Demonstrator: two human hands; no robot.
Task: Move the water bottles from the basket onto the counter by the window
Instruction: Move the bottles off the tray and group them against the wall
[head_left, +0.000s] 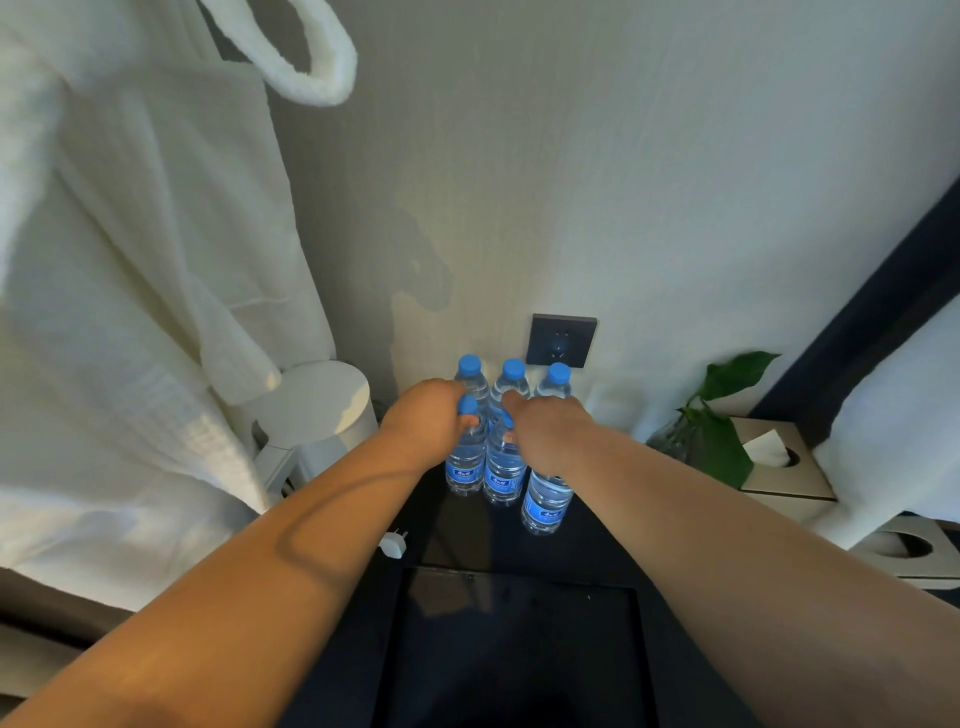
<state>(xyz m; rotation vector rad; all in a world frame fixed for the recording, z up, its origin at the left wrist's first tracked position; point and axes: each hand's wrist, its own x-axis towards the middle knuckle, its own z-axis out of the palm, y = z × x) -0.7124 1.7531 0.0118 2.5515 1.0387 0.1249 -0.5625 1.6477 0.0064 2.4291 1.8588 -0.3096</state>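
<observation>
I see six clear water bottles (511, 384) with blue caps and blue labels. They stand in two rows on the dark counter (441, 540), right by the wall (623, 208). My left hand (423, 415) curls round the neck of the front-left bottle (464, 467). My right hand (545, 431) wraps over the top of the front-right bottle (546, 501). A white kettle (317, 410) crowds them at nine o'clock, and a plant (722, 441) and tissue box (784, 467) at three. Dark counter stretches toward me at six.

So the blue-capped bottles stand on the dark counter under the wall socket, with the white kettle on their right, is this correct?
Not quite: the head view shows the white kettle on their left, not their right. The blue-capped bottles do stand on the dark counter under the wall socket.
</observation>
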